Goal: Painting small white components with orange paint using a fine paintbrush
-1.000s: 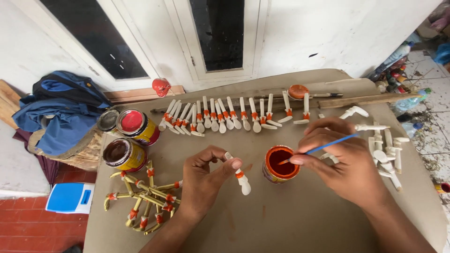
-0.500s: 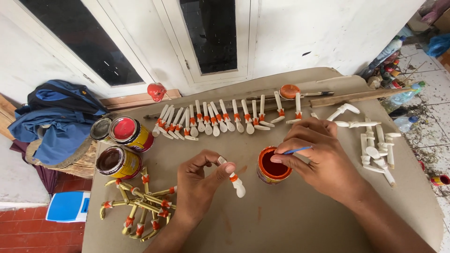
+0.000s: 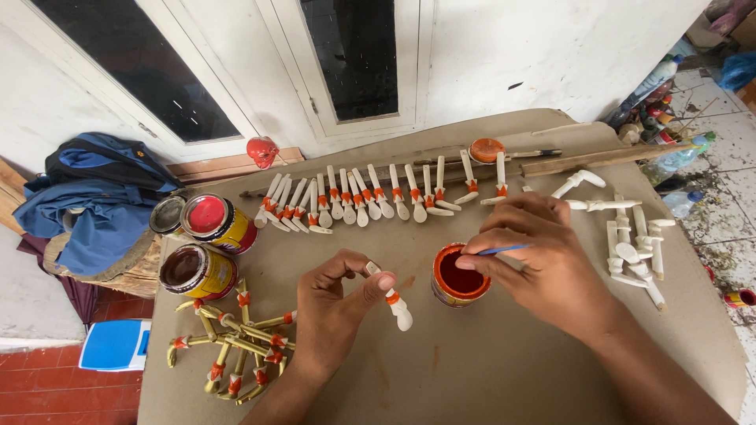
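**Q:** Head view, looking down on the worktop [image 3: 488,370]: which step is in hand?

**A:** Reloading the brush, as I judge it. My right hand [image 3: 551,264] is closed in a pinch on a thin blue-handled brush [image 3: 504,249], whose tip points over the small pot of orange-red paint [image 3: 455,275] just to the left of that hand. My left hand [image 3: 335,303] holds a pale wooden peg [image 3: 391,297] between thumb and curled fingertips, tilted, its rounded end toward me; it carries an orange band at mid-length.

**Q:** What lies around the hands?

**A:** Beyond both hands, a row of banded pegs [image 3: 370,201] lies side by side. To the right of my right hand sits a cluster of unpainted pegs [image 3: 630,244]. Near my left wrist lies a heap of yellow pieces with orange bands [image 3: 232,350]; beyond that heap stand two larger paint tins [image 3: 206,248].

**Q:** What does the next move call for?

**A:** A loaded tip, wiped on the pot rim, then brought left to the peg. My left hand should keep the peg steady and its fingers off the wet band.
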